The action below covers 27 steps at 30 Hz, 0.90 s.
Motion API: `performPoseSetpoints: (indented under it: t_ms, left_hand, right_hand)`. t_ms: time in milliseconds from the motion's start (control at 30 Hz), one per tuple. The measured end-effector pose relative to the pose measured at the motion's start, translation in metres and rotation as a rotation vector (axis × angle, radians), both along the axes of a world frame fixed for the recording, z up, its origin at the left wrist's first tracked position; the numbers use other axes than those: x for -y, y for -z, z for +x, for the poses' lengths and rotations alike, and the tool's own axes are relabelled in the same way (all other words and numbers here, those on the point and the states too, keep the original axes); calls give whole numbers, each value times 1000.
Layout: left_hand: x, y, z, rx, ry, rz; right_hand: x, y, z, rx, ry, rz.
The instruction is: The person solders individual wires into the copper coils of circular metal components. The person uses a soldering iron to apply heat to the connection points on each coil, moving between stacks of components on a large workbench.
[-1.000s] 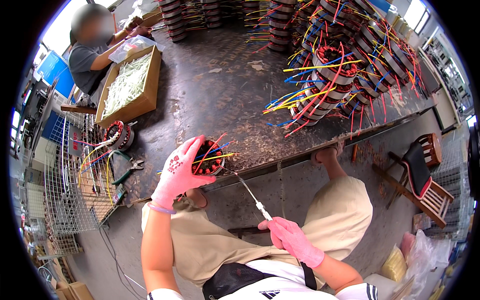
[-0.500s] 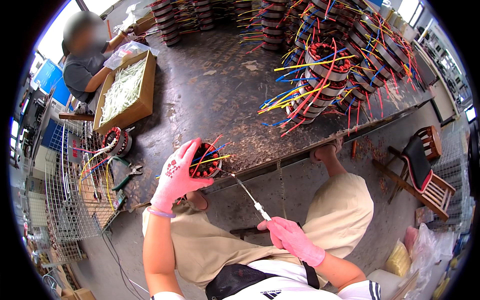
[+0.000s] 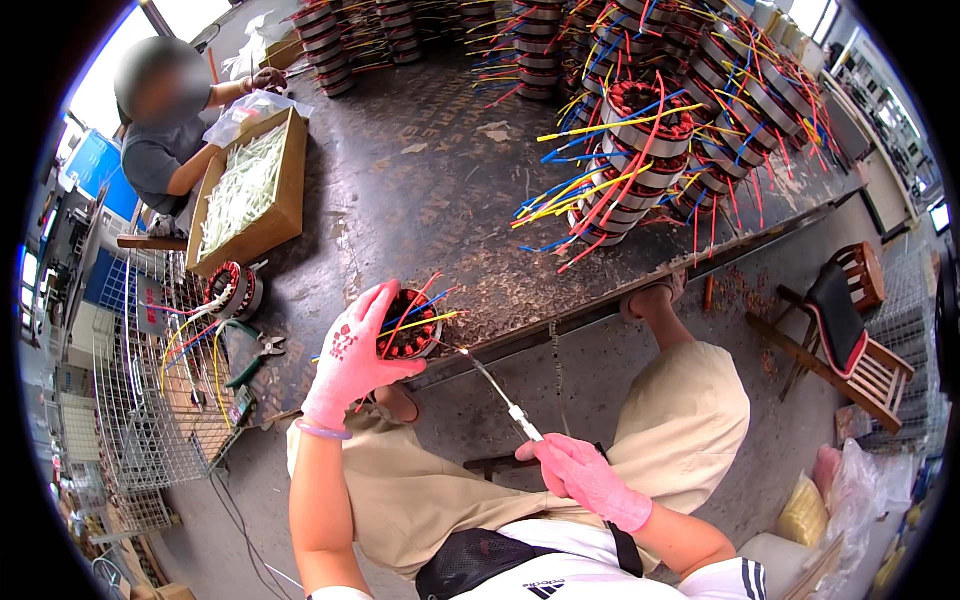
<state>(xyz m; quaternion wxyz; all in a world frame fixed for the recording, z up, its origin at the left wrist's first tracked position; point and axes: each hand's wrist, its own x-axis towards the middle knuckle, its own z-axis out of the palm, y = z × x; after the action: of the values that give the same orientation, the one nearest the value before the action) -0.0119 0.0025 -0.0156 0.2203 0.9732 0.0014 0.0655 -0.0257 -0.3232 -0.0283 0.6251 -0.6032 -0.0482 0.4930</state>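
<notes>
At the table's near edge, my left hand [image 3: 352, 350], in a pink glove, grips the left side of a motor stator [image 3: 408, 343]. The stator has red windings in a ring, and red, blue and yellow lead wires stick out to the right. My right hand [image 3: 590, 478], also gloved in pink, is closed round the handle of a soldering iron [image 3: 497, 388] with a long metal shaft. Its thin tip points up and left, close to the stator's right rim; whether it touches cannot be made out. The glove hides part of the stator.
Tall stacks of stators [image 3: 640, 150] with loose wires fill the table's far right. At left are a cardboard box [image 3: 290, 195] of white tubes, another stator [image 3: 235, 292], green-handled pliers [image 3: 258, 350] and a wire rack [image 3: 150, 400]. A co-worker [image 3: 170, 130] sits far left; a wooden chair [image 3: 850, 330] stands right.
The view has shifted slightly. The co-worker's far hand has moved a little; my hands, the stator and the soldering iron keep nearly the same positions.
</notes>
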Motion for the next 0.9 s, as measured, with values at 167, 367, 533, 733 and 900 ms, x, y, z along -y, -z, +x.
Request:
performPoseSetpoints:
  t_ms: [167,367,533,733,900]
  left_hand:
    - [0,0,-1,-5,-5,0]
    - [-1,2,-1,3,5,1]
    - [-2,3,-1,6,3,0]
    - [-3,2,0,3,0,0]
    - [-2,1,-1,4,3,3]
  right_hand:
    - [-2,-4,1,1,-9,-42]
    - [-1,-3,1,-37,6,-29]
    - [0,0,0,-49,20,-16]
    - [0,0,-1,-63,23,-37]
    - [-2,0,-2,-77,16,-22]
